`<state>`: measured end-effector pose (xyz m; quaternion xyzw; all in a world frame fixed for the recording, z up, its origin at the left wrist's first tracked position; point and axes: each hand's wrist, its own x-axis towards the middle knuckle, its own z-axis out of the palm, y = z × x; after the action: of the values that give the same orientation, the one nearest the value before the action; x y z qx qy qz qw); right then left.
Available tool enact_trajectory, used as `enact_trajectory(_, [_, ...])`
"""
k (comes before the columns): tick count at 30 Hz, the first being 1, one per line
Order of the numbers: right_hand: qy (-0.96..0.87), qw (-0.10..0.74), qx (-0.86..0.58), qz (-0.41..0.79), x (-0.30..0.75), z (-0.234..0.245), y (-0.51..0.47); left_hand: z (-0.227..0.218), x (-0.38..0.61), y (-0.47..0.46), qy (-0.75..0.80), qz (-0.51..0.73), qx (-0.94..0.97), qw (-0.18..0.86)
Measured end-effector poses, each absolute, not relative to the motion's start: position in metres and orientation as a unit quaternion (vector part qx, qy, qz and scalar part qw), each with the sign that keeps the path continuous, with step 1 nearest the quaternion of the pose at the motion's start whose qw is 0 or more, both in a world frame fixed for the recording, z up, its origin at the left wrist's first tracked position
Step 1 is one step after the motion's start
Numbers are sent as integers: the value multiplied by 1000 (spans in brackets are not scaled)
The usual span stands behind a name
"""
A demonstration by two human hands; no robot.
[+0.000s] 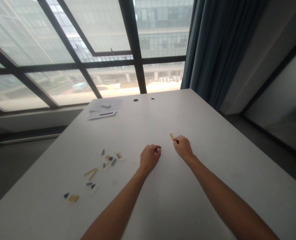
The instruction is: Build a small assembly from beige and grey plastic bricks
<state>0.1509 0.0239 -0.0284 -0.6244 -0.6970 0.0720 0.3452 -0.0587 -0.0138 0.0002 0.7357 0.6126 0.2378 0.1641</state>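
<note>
My right hand (183, 146) pinches a flat tan-yellow piece (171, 136) between thumb and fingers. The far end of the piece sticks out past the fingertips, and its near end is covered by them. To the left, my left hand (150, 157) rests low over the white table (203, 116), fingers curled. Its thumb and index tips are close together with a small gap, and I see nothing held there. Farther left lies a loose cluster of small grey, white and tan pieces (113, 162). Two thin yellow strips (93, 174) lie nearer to me.
A tan piece (73, 198) lies beside a small dark piece (66, 195) at the lower left. Paper sheets (101, 114) with a dark strip sit at the far left corner. Two cable holes (135, 100) are near the back edge. Beyond stand windows and a blue curtain (213, 50).
</note>
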Motion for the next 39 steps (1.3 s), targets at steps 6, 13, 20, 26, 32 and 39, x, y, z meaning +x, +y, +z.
enact_trajectory(6, [-694, 343, -629, 72, 151, -30, 25, 0, -58, -13, 613, 239, 735, 164])
enact_trajectory(13, [-691, 366, -618, 77, 149, -27, 22, -5, -60, -12, 602, 254, 740, 158])
enact_trajectory(20, [-775, 343, -511, 143, 142, -19, 12, -2, -59, -13, 605, 250, 739, 159])
enact_trajectory(26, [-780, 323, -515, 144, 143, -17, 12, -1, -59, -13, 605, 248, 740, 158])
enact_trajectory(32, [-780, 320, -518, 146, 142, -14, 12, -1, -59, -13, 607, 249, 738, 159])
enact_trajectory(39, [-791, 285, -523, 138, 140, -12, 13, -3, -60, -9, 616, 237, 736, 152])
